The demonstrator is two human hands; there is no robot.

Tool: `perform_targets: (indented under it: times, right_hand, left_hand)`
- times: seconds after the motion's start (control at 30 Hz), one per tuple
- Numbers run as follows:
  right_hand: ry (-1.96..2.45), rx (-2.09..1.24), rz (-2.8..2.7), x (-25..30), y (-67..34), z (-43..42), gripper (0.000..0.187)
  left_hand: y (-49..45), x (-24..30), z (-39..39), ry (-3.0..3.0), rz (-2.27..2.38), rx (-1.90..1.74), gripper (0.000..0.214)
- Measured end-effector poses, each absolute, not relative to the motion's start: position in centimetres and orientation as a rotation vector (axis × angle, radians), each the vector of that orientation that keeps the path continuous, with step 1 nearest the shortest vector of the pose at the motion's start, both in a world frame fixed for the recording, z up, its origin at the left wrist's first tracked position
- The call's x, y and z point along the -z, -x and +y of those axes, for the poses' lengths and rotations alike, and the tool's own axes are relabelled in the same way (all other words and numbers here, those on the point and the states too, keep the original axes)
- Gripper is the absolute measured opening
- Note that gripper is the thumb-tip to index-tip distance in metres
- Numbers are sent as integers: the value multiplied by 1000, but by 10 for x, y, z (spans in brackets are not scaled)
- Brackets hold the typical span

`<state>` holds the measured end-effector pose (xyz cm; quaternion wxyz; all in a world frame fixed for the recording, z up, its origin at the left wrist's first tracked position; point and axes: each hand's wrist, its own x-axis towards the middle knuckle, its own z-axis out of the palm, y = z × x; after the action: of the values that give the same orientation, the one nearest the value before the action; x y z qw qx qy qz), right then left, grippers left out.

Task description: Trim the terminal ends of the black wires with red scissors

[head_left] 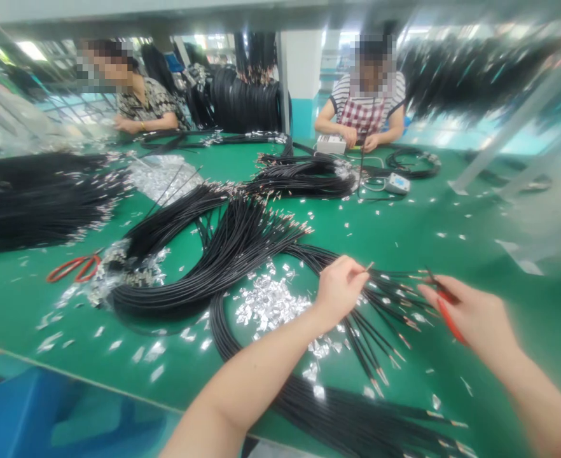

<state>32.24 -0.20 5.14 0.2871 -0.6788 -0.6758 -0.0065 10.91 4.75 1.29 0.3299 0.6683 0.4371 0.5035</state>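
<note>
My left hand [340, 289] is closed in a pinch on the end of a black cable, whose bare tip [369, 266] pokes out past the fingers. To its right, my right hand [476, 312] grips a red-handled tool [451, 321] with a narrow dark tip, its exact kind blurred. That tip points up and left, close to several stripped cable ends. Beneath the left hand, a bundle of black cables [380, 305] fans out to the right, copper-coloured at the ends. A heap of silvery foil scraps [271, 302] lies left of the hand.
Red-handled scissors [75, 268] lie at the left of the green table [433, 216]. More cable bundles [214, 273] curve across the middle, with others [37, 197] far left. Two co-workers sit opposite; a small white box [397, 183] stands near one. A blue stool [27, 413] is below.
</note>
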Motion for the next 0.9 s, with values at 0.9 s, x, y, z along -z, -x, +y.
perform_targets:
  times: [0.9]
  right_hand:
    - [1514, -519, -911, -13, -358, -17, 30]
  left_hand:
    - [-117, -3, 7, -2806, 594, -108, 20]
